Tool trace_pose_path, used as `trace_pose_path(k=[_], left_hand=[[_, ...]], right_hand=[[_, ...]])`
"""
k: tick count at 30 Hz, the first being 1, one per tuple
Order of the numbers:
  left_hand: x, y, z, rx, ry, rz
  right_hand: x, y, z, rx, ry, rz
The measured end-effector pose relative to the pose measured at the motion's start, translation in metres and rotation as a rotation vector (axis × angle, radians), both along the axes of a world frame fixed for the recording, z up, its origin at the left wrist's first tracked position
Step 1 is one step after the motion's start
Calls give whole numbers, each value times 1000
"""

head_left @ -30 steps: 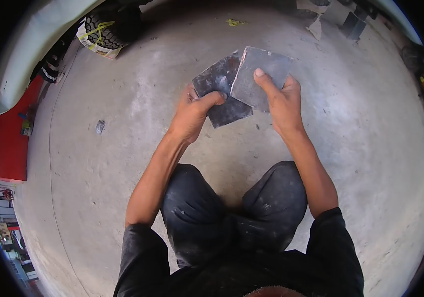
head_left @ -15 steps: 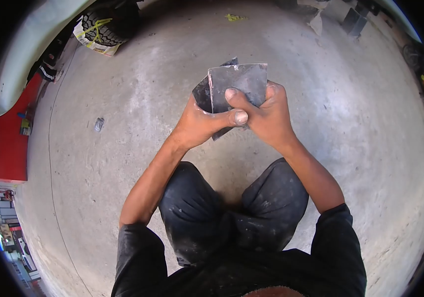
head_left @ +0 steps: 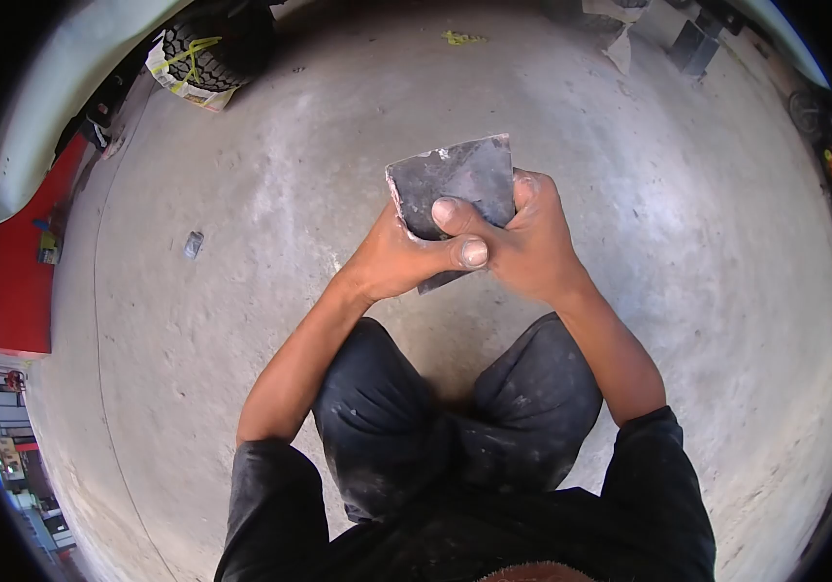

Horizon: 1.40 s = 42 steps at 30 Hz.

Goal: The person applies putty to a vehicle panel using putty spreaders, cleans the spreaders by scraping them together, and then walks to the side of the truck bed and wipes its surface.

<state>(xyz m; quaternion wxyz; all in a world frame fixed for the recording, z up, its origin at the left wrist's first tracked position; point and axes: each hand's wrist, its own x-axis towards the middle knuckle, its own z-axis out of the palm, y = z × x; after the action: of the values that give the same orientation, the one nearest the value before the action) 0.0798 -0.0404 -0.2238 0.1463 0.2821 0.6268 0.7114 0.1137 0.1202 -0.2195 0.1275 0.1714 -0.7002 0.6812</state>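
Both hands meet above my knees. My right hand (head_left: 522, 238) is closed on a thin, dark grey putty spreader (head_left: 459, 179), its thumb flat on the face. Pinkish-white residue crusts the spreader's left edge and part of its top edge. My left hand (head_left: 401, 252) is closed from the other side, its thumb lying across the lower part next to the right thumb. A second dark spreader (head_left: 442, 281) shows only as a corner below the left thumb; the rest is hidden behind the front one. The fingers behind are hidden, and pale dust coats both thumbs.
Around me is a concrete floor (head_left: 241, 291). A tyre (head_left: 207, 53) on paper stands at the upper left, near a red panel (head_left: 13, 281). A crumpled scrap (head_left: 194, 244) lies to the left, a yellow-green strip (head_left: 462, 38) ahead. A dark stand (head_left: 695, 47) is far right.
The front spreader has tilted anticlockwise and moved slightly down and left over the rear one, which now shows much less. Both hands keep their grip.
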Motion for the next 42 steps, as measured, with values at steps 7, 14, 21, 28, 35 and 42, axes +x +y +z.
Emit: trace_pose_path(k=[7,14,21,28,35,42], left_hand=[[-3,-10,-3,-98,-68,31],[-35,-17,-24,233,-324,-9],[-31,-12,-17,-138,-48,315],[-10,6,-3,309,-322,80],[-3,-4,9,417,-412,-76],[-2,-8,5,-74,-79,0]], right_hand=[[-9,9,12,-176,-139,-180],[-13,17,5,-304,-157,-66],[-22,29,-2,-374,-296,-165],[-26,20,-5,-320,-179,-240],[-24,16,-6,-297,-107,-226],[-5,6,9,25,-108,-192]])
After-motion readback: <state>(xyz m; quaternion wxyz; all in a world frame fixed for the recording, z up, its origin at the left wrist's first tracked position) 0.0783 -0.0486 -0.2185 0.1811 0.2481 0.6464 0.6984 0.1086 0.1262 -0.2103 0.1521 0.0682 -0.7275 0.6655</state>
